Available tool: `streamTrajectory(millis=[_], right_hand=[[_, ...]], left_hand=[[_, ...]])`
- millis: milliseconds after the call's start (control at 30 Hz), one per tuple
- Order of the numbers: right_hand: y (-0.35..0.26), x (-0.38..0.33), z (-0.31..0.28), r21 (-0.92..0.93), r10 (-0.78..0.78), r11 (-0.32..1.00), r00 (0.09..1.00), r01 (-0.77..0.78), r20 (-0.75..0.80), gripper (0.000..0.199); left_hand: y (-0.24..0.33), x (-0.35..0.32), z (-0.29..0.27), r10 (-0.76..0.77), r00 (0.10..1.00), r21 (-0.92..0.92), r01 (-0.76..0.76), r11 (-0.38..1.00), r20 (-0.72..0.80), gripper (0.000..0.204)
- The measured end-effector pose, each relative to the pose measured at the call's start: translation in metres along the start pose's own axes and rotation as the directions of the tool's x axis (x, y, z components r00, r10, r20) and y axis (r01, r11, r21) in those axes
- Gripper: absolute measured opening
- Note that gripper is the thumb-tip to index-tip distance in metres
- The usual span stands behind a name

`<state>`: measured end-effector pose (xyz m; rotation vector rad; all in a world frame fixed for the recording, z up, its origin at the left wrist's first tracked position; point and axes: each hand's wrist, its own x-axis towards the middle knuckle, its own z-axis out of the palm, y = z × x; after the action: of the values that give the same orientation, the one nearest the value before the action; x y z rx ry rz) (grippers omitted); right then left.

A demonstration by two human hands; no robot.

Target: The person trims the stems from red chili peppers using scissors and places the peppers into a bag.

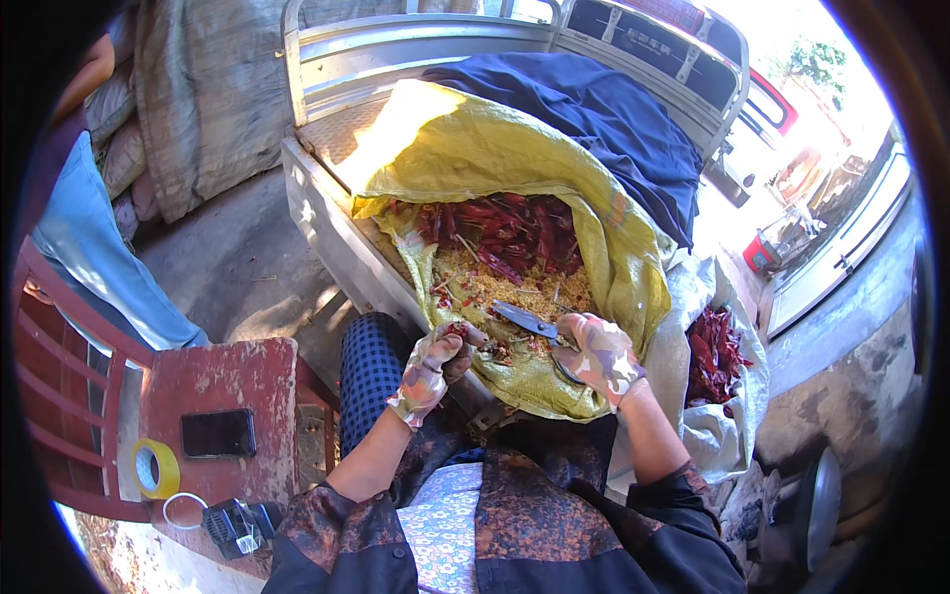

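My left hand [426,376], in a camouflage-patterned glove, is closed at the near left edge of a yellow woven sack [515,148]. Dark red shows at its fingertips, which looks like a dried red chili pepper [456,330], mostly hidden by the fingers. In a matching glove, my right hand [600,356] grips a pair of scissors [524,319], the blades pointing left toward my left hand. Inside the sack's wide mouth lies a heap of dried red chili peppers [510,233]. Nearer to me, pale yellow seeds and stem bits [475,282] cover the sack.
The sack rests on a metal cart bed [336,233], beside dark blue cloth [594,89]. At right stands a white sack [747,406] of chilies. A red wooden chair [267,396] at left bears a phone [218,433] and yellow tape [156,468]. Another person's blue-trousered leg [99,247] is behind it.
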<state>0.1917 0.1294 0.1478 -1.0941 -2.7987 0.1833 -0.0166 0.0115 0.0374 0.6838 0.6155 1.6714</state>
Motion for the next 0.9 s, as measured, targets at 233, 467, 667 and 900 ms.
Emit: streamTrajectory(millis=[233,467,667,900], right_hand=[[0.030,-0.002,0.029,-0.367,0.062,0.930,0.996,-0.033,0.068,0.041],[0.048,0.007,0.027,-0.034,0.143,0.990,0.972,-0.139,0.188,0.039],[0.057,-0.006,0.050,0.829,0.026,0.537,0.986,-0.154,0.166,0.040],[-0.017,-0.005,-0.008,0.017,-0.178,0.984,0.978,0.178,0.108,0.066]], left_hand=[[0.000,0.004,0.001,-0.026,0.999,0.002,0.026,1.000,-0.032,0.029],[0.001,0.002,-0.014,-0.092,0.993,0.042,0.095,0.995,-0.069,0.025],[-0.015,0.003,-0.013,-0.006,0.995,0.145,0.020,0.989,-0.097,0.033],[-0.014,0.001,-0.021,-0.021,0.997,0.188,0.034,0.982,-0.068,0.041]])
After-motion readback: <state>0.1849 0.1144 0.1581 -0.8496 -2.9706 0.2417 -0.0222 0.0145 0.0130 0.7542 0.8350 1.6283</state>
